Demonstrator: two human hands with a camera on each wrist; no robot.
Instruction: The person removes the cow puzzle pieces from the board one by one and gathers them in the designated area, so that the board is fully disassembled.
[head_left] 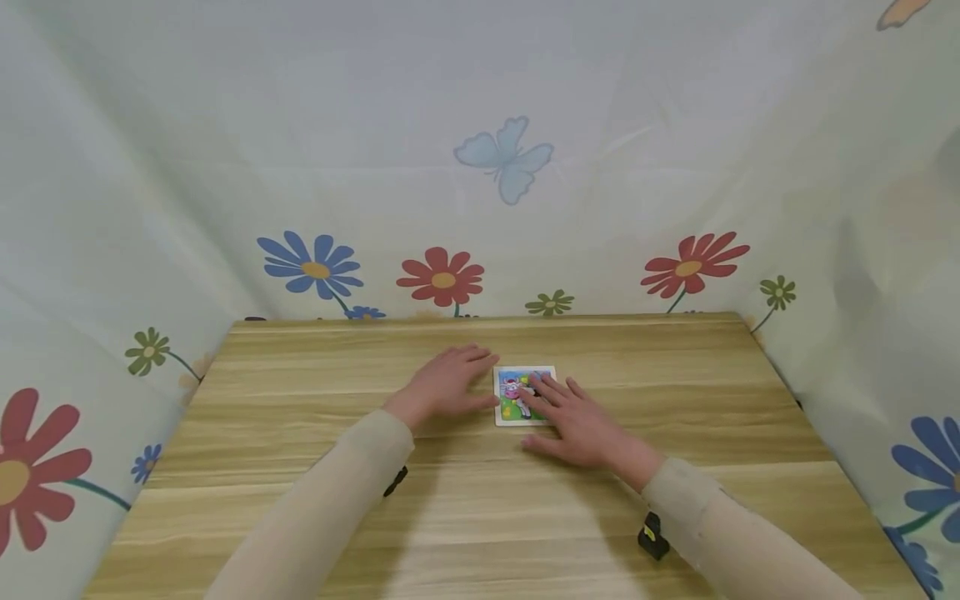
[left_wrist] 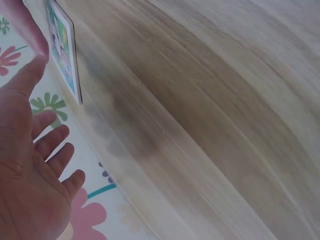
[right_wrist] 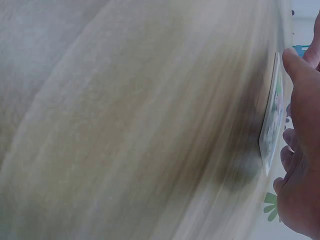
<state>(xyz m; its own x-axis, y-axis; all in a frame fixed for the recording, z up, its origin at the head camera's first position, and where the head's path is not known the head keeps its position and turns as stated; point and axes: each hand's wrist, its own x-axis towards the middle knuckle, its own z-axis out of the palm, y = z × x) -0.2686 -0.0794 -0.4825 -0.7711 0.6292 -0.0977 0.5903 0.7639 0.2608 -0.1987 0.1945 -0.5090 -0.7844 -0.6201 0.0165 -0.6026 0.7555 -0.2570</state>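
A small square picture board point(head_left: 508, 408) with a white border and a colourful cartoon cow lies flat on the wooden table. My left hand point(head_left: 448, 382) is at its left side, fingers extended and thumb near the left edge. From the right, my right hand point(head_left: 581, 423) reaches over the board with spread fingers, covering part of the picture. In the left wrist view, the board point(left_wrist: 63, 50) appears edge-on beyond the relaxed fingers of my left hand point(left_wrist: 25, 155). The right wrist view has my right hand point(right_wrist: 305, 145) beside the thin board point(right_wrist: 272, 117), its fingers loosely bent.
The wood-grain table point(head_left: 300, 367) runs back to a pale curtain point(head_left: 375, 125) printed with flowers and a butterfly. More curtain hangs at both sides. A small black piece point(head_left: 652, 537) shows beside the right sleeve, and another dark piece point(head_left: 396, 481) beside the left.
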